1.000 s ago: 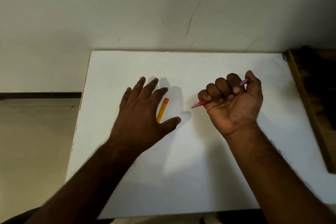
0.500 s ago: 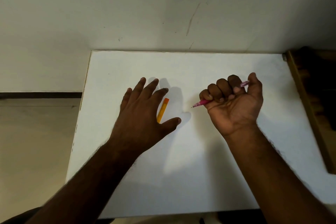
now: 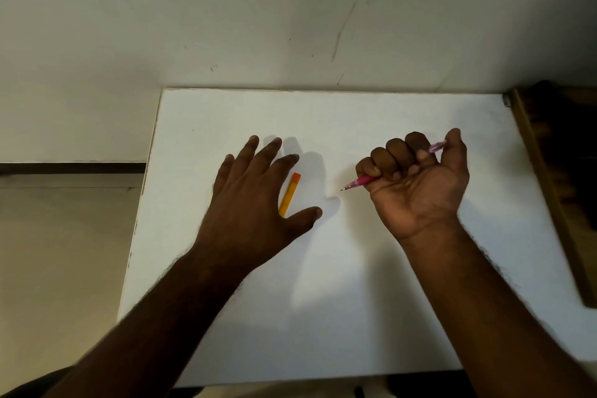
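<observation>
1. A slim pink pen (image 3: 361, 180) is gripped in the fist of the right hand (image 3: 420, 184), and its middle is hidden by the curled fingers.
2. Its fine dark tip is pointed left and slightly toward the person. Whether it touches the white tabletop (image 3: 355, 300) cannot be told.
3. Its translucent pink rear end is seen sticking out beside the thumb, up and to the right.
4. A short yellow stick (image 3: 289, 194) with an orange far end is laid flat on the tabletop, slightly slanted.
5. Its near end is covered by the left hand (image 3: 255, 197), in the gap between the spread forefinger and thumb.
</observation>
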Action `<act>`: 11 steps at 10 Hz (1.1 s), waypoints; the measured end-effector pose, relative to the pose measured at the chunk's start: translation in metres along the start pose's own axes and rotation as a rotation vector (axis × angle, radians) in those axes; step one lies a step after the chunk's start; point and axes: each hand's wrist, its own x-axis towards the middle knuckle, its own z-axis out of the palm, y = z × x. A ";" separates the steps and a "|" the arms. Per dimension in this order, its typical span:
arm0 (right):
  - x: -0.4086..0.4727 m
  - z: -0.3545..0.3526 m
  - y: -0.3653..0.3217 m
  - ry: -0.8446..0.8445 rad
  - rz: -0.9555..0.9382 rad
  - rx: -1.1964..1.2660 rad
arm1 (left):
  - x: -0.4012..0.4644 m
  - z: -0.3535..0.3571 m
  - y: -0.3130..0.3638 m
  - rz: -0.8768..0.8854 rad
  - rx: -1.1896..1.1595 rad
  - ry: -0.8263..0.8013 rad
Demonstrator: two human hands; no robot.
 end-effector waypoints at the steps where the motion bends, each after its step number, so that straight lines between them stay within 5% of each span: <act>1: 0.000 -0.001 0.000 0.003 -0.011 -0.007 | 0.000 0.000 0.000 0.001 -0.003 -0.003; 11: 0.001 -0.002 0.003 -0.012 0.044 -0.012 | 0.000 0.000 0.000 0.005 -0.001 -0.001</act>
